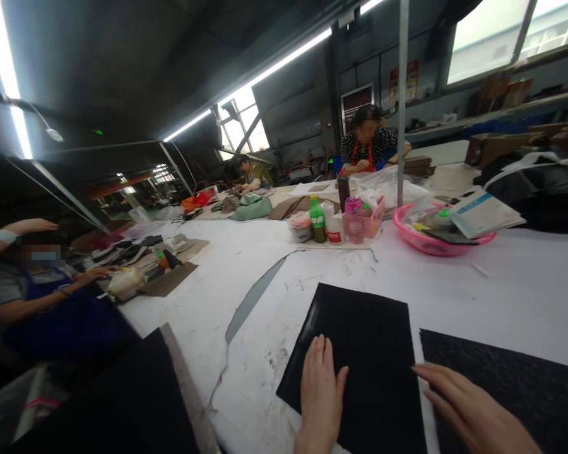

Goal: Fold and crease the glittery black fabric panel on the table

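Note:
A black rectangular sheet (360, 340) lies flat on the white table (502, 296) in front of me. My left hand (319, 394) rests palm down on its near left part, fingers stretched out together. My right hand (468, 407) lies at the sheet's right edge, fingers extended flat and pointing left, over the gap to a second black textured sheet (515, 372) at the right. Neither hand grips anything.
A pink basin (442, 243) with papers, bottles (318, 221) and a pink cup stand mid-table beside a metal pole (401, 101). A dark sheet stack (127, 403) lies near left. A seated person (42, 290) works at left; other people sit farther back.

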A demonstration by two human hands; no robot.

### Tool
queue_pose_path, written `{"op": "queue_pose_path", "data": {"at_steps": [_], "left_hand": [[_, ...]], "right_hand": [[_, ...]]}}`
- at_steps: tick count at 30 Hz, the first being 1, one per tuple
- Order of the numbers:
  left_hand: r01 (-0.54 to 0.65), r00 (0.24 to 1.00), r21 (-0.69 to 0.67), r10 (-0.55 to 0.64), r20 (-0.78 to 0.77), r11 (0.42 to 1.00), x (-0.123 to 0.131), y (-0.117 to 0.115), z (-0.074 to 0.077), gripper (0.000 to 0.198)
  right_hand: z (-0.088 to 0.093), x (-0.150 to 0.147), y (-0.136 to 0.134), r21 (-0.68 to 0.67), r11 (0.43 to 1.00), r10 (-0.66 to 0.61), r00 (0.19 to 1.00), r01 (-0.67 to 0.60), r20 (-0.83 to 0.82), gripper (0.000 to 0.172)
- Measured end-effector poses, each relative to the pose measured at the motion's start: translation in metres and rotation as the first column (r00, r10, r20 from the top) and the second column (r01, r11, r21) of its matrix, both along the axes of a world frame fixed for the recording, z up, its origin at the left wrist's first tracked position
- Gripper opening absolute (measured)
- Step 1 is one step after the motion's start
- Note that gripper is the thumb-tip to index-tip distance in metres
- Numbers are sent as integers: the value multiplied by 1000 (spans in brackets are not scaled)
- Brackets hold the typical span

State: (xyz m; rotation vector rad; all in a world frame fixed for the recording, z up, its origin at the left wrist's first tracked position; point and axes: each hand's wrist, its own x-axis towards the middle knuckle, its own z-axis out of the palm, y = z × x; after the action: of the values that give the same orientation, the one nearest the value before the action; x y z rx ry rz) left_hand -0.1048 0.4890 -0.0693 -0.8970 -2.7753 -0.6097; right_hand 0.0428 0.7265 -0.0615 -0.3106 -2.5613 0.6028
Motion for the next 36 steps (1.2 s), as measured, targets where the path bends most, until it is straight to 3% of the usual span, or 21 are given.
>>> {"op": "queue_pose_path", "data": {"at_steps": [3, 6, 9, 12, 16, 22, 29, 36], "left_hand": [[-124, 986, 46, 128, -108, 991, -9, -17, -19, 54], [-198, 971, 51, 203, -125, 979, -14, -30, -37, 60], [-233, 972, -2, 233, -26, 972, -13, -37, -46, 63], [-246, 963, -63, 251, 98, 967, -10, -39, -46, 65], [-225, 960, -73, 234, 154, 972, -6, -41, -41, 65], [-221, 972, -74, 226, 71, 973, 1, -46, -44, 63], [-271, 915, 7, 260, -310, 962, 8, -45, -40, 49], [-170, 814, -35, 121, -568, 985, -16, -55, -61, 57]], "right_hand": [[19, -60, -43, 31, 960, 275, 956, -280, 105, 42], [31, -122, -80, 68, 906, 401, 899, -417, 176, 39], [29, -166, -105, 98, 850, 486, 844, -517, 228, 37], [17, -189, -117, 103, 821, 525, 814, -561, 248, 35], [5, -202, -117, 115, 813, 533, 808, -571, 249, 37], [-3, -205, -110, 145, 820, 515, 824, -554, 237, 40], [-14, -213, -111, 182, 862, 439, 877, -473, 197, 41], [-9, -200, -90, 208, 936, 260, 956, -284, 137, 43]]}}
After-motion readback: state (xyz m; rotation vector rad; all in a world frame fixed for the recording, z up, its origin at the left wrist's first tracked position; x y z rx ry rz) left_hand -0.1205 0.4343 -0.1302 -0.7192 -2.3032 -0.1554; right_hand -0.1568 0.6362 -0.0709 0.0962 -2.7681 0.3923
